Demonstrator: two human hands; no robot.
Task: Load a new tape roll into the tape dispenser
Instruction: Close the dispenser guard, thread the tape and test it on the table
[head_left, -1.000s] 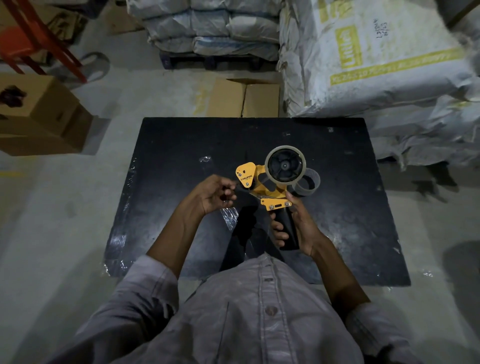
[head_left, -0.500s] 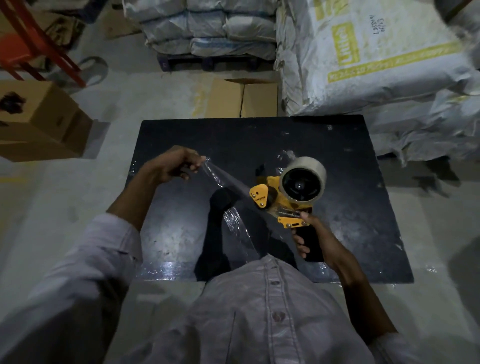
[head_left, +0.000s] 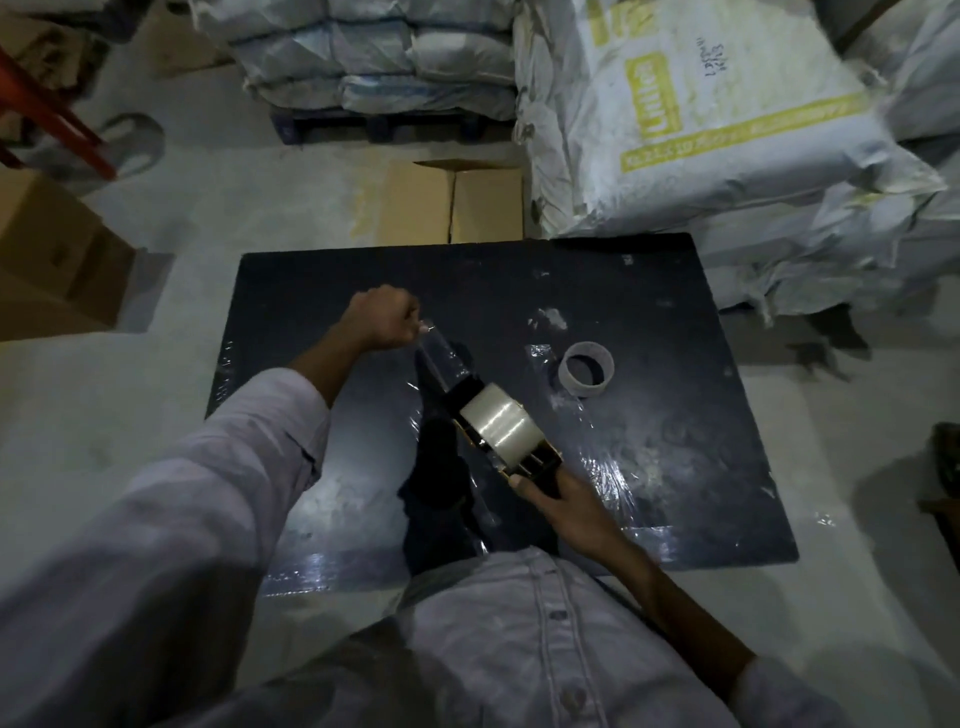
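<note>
Leader strip drawn taut from the loaded dispenser

Right hand (head_left: 566, 506) is wrapped round the handle of the yellow-and-black pistol-grip tape dispenser (head_left: 537, 457). The full roll of clear packing tape (head_left: 501, 423) sits on the hub just ahead of that grip, so the roll looks seated. Left hand (head_left: 382, 317) is closed in a fist, pinching the free end of the clear tape strip (head_left: 441, 358), which runs straight from the dispenser's nose to the pinch, well ahead and left of the handle grip. Off to the right of the roll, apart from both hands, the empty grey cardboard core ring (head_left: 587, 370) stands on the black floor mat (head_left: 675, 312).

The step in hand seems to be drawing the leader through the nose. It would go best with the handle held steady and the pull kept in line with the nose, so the strip stays flat, centred and untwisted, and does not fold onto itself before it meets the blade.

A white woven sack (head_left: 727, 104) beyond the mat carries yellow printing and a dark handwritten scrawl, neither sharp enough to read. No brand mark shows on the dispenser from this angle
</note>
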